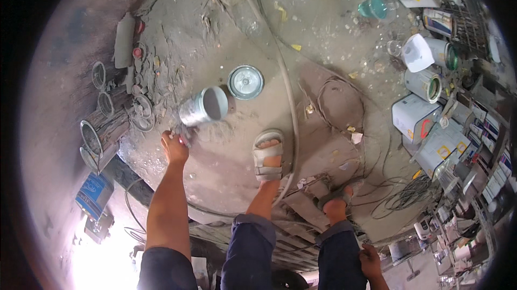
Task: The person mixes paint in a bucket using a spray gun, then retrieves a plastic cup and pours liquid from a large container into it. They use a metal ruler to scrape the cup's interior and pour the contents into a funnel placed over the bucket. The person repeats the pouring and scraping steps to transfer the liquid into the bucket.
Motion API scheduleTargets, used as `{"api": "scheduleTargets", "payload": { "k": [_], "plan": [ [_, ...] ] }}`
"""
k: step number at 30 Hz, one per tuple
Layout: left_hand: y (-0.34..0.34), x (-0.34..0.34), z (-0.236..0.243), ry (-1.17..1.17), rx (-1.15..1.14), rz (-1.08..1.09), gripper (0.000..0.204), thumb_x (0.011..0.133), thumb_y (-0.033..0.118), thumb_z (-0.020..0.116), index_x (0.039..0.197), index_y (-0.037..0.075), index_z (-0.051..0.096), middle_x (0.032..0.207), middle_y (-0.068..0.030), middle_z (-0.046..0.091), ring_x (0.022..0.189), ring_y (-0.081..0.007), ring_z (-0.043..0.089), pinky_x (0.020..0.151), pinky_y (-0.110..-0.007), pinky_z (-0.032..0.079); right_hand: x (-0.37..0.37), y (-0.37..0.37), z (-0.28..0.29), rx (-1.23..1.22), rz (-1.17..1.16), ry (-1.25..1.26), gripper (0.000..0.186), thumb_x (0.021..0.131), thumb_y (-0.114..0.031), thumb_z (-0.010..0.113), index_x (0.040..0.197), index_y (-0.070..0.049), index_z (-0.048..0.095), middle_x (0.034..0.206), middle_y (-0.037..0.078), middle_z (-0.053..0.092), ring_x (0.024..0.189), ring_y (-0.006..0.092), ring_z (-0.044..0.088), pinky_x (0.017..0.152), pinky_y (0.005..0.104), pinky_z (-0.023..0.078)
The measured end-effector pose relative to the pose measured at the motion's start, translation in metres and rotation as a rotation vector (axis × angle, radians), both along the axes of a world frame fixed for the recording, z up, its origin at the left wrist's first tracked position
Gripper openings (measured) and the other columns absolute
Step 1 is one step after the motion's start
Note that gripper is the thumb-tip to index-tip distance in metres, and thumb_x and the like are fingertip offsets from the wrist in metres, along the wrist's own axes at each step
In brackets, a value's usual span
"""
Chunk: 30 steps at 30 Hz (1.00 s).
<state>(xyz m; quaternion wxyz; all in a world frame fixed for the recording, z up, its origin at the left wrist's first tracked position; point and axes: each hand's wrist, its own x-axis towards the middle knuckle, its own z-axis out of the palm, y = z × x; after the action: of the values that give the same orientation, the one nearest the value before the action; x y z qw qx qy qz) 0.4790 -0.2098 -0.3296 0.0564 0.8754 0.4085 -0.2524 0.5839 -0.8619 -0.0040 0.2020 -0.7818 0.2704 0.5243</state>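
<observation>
My left hand (175, 147) reaches down over the dusty floor with its fingers curled together. A small reddish bit shows at its fingertips, too small to name. Just beyond it lies a grey metal can (204, 107), tipped on its side with its mouth to the right. A round metal lid (245, 82) rests flat to the right of the can, apart from it. Beside my right trouser leg is my right hand (370, 262), low in the view, its fingers loosely curled with nothing seen in them.
A pale hose (290, 101) runs past my sandalled foot (268, 155). A coil of thin cable (340, 101) lies to the right. Paint cans and a square white tin (414, 117) line the right side. At left are open cans (90, 136) and a blue tin (94, 196).
</observation>
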Motion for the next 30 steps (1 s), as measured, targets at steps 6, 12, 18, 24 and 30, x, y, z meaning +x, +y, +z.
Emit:
{"api": "scheduleTargets", "payload": {
  "k": [6,12,18,24,30],
  "plan": [
    [-0.010,-0.015,0.099,-0.503,-0.280,-0.088,0.033,0.076,0.008,0.066,0.106,0.002,0.056,0.132,-0.0213,0.042,0.112,-0.0391,0.051,0.089,-0.044,0.045,-0.054,-0.004,0.040,0.054,0.204,-0.101,0.036,0.078,-0.006,0.056,0.114,-0.002,0.055,0.097,0.013,0.062,0.091,0.0233,0.061,0.082,0.0339,0.048],
    [-0.036,0.108,0.316,-0.856,-0.673,0.375,0.039,0.087,0.008,0.060,0.119,0.003,0.038,0.088,-0.0089,0.057,0.075,-0.0199,0.060,0.068,-0.032,0.051,-0.095,-0.011,0.085,0.107,0.216,0.108,0.042,0.085,-0.018,0.055,0.124,-0.003,0.051,0.113,0.019,0.057,0.103,0.0281,0.057,0.086,0.0390,0.046],
    [-0.047,0.239,0.501,-1.028,-0.765,0.346,0.033,0.088,0.015,0.062,0.113,0.002,0.045,0.082,-0.0047,0.057,0.066,-0.0137,0.058,0.061,-0.028,0.049,0.001,0.095,0.277,0.133,-0.062,0.096,0.056,0.093,-0.039,0.047,0.142,-0.014,0.037,0.145,0.015,0.037,0.131,0.0365,0.037,0.103,0.0447,0.035],
    [-0.069,0.247,0.564,-1.161,-0.734,0.257,0.044,0.088,0.019,0.062,0.123,0.004,0.039,0.102,-0.0082,0.055,0.068,-0.0150,0.061,0.057,-0.028,0.046,-0.083,0.023,0.266,0.302,-0.669,-0.345,0.039,0.091,-0.014,0.056,0.125,0.003,0.047,0.105,0.016,0.061,0.089,0.0215,0.063,0.074,0.0360,0.052],
    [-0.200,0.203,0.610,-1.347,-0.770,0.154,0.040,0.088,0.010,0.061,0.116,0.006,0.032,0.096,-0.0073,0.046,0.067,-0.0150,0.057,0.055,-0.027,0.051,-0.205,-0.098,0.251,0.177,-0.885,-0.429,0.036,0.088,-0.012,0.057,0.121,0.001,0.049,0.093,0.012,0.061,0.079,0.0190,0.060,0.067,0.0340,0.049]
  ]
}}
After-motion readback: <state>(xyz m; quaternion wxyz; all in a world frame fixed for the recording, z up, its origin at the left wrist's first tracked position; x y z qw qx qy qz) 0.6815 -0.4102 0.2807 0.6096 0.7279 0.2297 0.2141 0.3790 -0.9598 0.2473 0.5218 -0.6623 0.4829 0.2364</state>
